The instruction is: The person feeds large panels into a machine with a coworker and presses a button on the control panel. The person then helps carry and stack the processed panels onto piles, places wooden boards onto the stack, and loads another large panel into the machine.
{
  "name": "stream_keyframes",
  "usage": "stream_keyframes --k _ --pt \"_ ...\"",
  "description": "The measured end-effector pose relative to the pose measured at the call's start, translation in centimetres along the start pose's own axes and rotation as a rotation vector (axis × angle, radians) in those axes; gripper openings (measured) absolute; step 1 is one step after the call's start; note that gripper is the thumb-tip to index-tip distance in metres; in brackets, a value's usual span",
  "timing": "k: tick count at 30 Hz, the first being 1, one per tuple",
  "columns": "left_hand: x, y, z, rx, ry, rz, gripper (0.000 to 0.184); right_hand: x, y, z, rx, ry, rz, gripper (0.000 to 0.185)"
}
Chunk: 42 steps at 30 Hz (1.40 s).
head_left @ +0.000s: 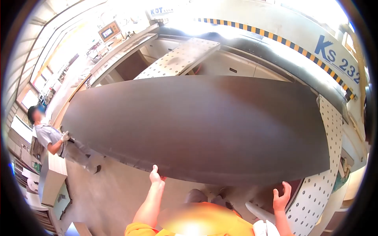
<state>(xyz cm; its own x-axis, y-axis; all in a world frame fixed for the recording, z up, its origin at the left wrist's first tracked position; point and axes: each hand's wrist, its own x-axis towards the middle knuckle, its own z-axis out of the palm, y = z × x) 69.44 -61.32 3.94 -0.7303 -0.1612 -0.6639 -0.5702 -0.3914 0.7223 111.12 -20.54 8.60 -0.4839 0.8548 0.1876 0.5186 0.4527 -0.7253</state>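
A large dark brown panel [197,126] stretches across the view, its shape bowed by the lens. At its near edge, left of the middle, my left hand [157,177] grips it with the thumb up at the edge; the other fingers are mostly hidden below. My right hand [282,196] is just off the near edge further right, fingers apart and curved, holding nothing. Under the panel's right end lies a white perforated support table [315,196]. Another person [51,135] stands at the far left end, a gloved hand [65,136] at the panel's edge.
Behind the panel runs a large machine beam [299,33] with black-and-yellow striping. A second perforated support table [181,57] juts toward me from it. A control screen [109,31] stands at the back left. Stacked boards [53,179] sit on the left floor.
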Motion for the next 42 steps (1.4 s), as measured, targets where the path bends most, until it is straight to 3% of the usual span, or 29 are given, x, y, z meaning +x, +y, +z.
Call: stream_keyframes --k 2,4,5,6,8,10,11,12,13,14,16,17,18,19,22,29,32,34,36,39,40,41,42 --pt "0.9 1.0 1.7 -0.092 0.019 0.0 0.032 1.0 5.3 3.8 0.357 0.15 0.372 0.042" --pt "3.5 0.8 2.0 -0.18 0.044 -0.005 0.032 6.6 4.0 6.6 1.007 0.113 1.069 0.047" --pt "2.7 1.7 2.7 -0.165 0.07 -0.004 0.033 10.4 4.7 8.8 1.184 0.072 0.932 0.06" --pt "2.8 2.3 2.7 -0.132 0.152 0.002 0.034 13.9 1.8 10.6 1.333 0.152 0.84 0.059" --pt "5.7 1.5 0.7 -0.225 0.048 0.066 0.039 17.1 -1.2 12.9 1.28 0.343 1.134 0.062" --pt "5.8 2.6 0.8 -0.269 0.026 0.087 0.039 17.0 -1.1 13.4 1.435 0.158 1.032 0.058" --pt "4.2 4.5 1.9 -0.199 0.168 0.048 0.039 17.6 -1.6 14.0 1.177 0.358 1.19 0.056" --pt "5.3 4.9 1.3 -0.24 0.203 0.039 0.038 17.9 -2.7 14.1 1.177 0.368 1.274 0.055" --pt "6.5 5.2 0.2 -0.229 0.031 0.042 0.042 19.6 -4.2 15.1 1.295 0.307 1.146 0.054" --pt "5.6 6.8 0.9 -0.193 0.033 0.033 0.044 18.8 -7.2 14.8 1.378 0.267 1.047 0.054" --pt "6.4 8.6 0.2 -0.187 0.066 0.048 0.046 20.0 -12.3 14.2 1.323 0.268 1.262 0.053" --pt "7.6 9.1 -0.2 -0.185 0.102 0.044 0.048 19.9 -11.0 14.6 1.381 0.214 1.228 0.053" --pt "8.5 9.9 -1.1 -0.182 0.144 0.045 0.051 20.9 -14.7 14.9 1.341 0.247 1.298 0.051" --pt "9.1 10.7 -1.1 -0.191 0.133 0.056 0.056 21.4 -15.3 15.9 1.397 0.202 1.272 0.049" --pt "9.7 12.3 1.0 -0.221 0.042 0.077 0.047 24.2 -16.0 19.9 1.376 0.179 1.26 0.046" --pt "14.6 10.5 5.0 -0.25 0.166 0.087 0.047 34.6 -15.2 28.0 1.345 0.167 1.358 0.036" --pt "14.9 10.7 8.0 -0.112 0.204 0.08 0.048 40.0 -14.1 31.7 1.392 0.107 1.268 0.033" --pt "14.9 12.6 8.2 0.187 0.15 -0.157 0.052 44.1 -14.5 34.0 1.379 0.049 1.224 0.03" --pt "13.3 13.7 11.3 0.589 0.372 0.109 0.063 48.4 -14.7 37.3 1.343 0.03 1.12 0.028" --pt "13.9 13.6 16.8 1.377 0.676 1.16 0.074 55.1 -16.8 42.1 1.312 -0.077 0.96 0.03" --pt "13.5 14.8 20.5 1.392 0.381 0.997 0.084 57.1 -17.0 44.0 1.327 -0.133 0.927 0.03" --pt "14.6 15.6 23.3 1.59 0.144 1.153 0.087 59.2 -18.0 45.4 1.266 -0.176 0.933 0.03" --pt "16.2 15.9 26.1 1.672 -0.05 1.168 0.09 61.6 -19.3 46.9 1.206 -0.213 0.933 0.029"
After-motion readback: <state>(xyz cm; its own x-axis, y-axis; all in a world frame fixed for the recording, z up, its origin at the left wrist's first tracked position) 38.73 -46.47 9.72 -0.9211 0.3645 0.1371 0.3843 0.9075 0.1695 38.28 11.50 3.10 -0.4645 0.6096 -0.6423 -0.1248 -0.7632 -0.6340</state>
